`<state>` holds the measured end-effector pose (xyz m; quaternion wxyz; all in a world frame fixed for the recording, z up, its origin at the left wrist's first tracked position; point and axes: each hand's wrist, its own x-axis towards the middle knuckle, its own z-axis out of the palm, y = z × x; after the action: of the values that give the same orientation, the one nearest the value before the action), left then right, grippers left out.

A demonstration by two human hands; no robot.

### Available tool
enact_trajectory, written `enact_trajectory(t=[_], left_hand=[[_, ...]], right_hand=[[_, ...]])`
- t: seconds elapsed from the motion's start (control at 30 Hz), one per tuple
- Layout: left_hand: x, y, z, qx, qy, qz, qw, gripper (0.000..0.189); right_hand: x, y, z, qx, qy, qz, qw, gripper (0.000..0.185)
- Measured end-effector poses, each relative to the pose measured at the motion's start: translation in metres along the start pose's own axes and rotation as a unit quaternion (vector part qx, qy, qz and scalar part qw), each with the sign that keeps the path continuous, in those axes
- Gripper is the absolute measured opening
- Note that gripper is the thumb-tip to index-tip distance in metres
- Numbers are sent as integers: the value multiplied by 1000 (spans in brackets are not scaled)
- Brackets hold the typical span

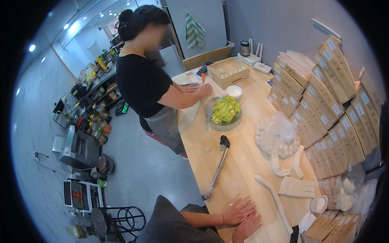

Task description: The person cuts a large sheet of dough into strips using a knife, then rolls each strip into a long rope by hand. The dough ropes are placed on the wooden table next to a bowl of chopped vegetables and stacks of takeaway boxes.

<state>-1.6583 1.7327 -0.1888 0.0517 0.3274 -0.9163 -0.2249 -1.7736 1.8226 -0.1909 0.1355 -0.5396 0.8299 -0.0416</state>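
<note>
My left hand [240, 211] lies flat, palm down, near the front edge of the wooden table [240, 158]. Partly overlapping it is my right hand [247, 227], also flat with fingers extended. A small pale bit, perhaps dough, shows at the left hand's edge; whatever lies beneath both palms is hidden. Right of my hands stretches a long dough rope [275, 197]. Beyond the rope are a flat dough sheet [296, 186] with slits and two curved dough strips [278, 167]. A small tub of white powder [319, 204] stands by the sheet.
A metal rod with a black end [219, 170] lies left of centre. Farther off are a bagged mass of dough pieces [275, 139], a metal bowl [226, 126] of green filling [225, 109] and a wooden tray [228, 80]. Stacked wooden boxes [322, 112] line the right; a co-worker [146, 79] stands left.
</note>
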Motion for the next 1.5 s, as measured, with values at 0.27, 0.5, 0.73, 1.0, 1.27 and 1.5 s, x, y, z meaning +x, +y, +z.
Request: enact_trajectory(t=[0.27,0.5,0.73,1.0,1.27,1.5], left_hand=[[98,-1,-7,46,90,-69,993,64],[-2,-6,3,-6,31,35,999,62],[80,7,3,14,125,14,992,68],[19,0,20,-18,142,116,983,69],[45,35,1,14,69,-46,996,72],[95,29,27,82,102,-27,991,73]], right_hand=[[81,20,3,15,55,26,998,63],[-30,7,18,122,120,-97,980,55],[20,17,-7,192,64,46,978,46],[-4,48,-32,88,-151,-50,983,54],[-13,60,-64,246,-284,44,926,46],[-1,37,-66,161,-91,-12,983,52]])
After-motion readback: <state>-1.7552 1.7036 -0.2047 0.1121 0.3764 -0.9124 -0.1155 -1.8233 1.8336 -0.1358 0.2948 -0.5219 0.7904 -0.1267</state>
